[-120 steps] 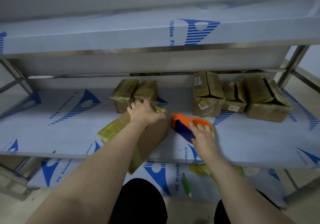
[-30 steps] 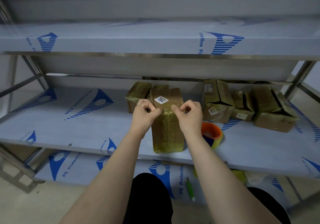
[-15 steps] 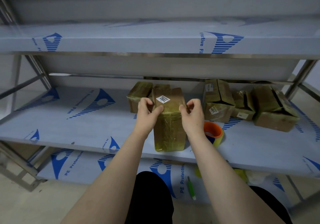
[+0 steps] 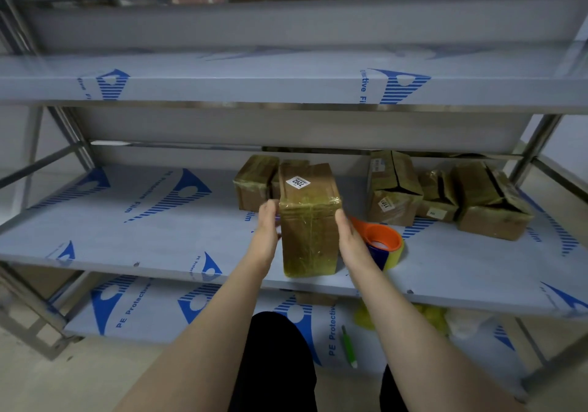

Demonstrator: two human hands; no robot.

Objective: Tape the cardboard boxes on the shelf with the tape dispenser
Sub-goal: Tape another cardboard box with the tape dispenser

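cardboard box (image 4: 308,233) between both hands (image 4: 269,224) (image 4: 347,235)

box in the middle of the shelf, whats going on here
A person is steadying a tape-wrapped box that stands upright on the middle shelf. The left hand lies flat against its left side and the right hand against its right. The orange tape dispenser lies on the shelf just right of that hand, not held. More wrapped boxes sit behind it, and a group of boxes sits to the right, some with a dark gap along the top seam.
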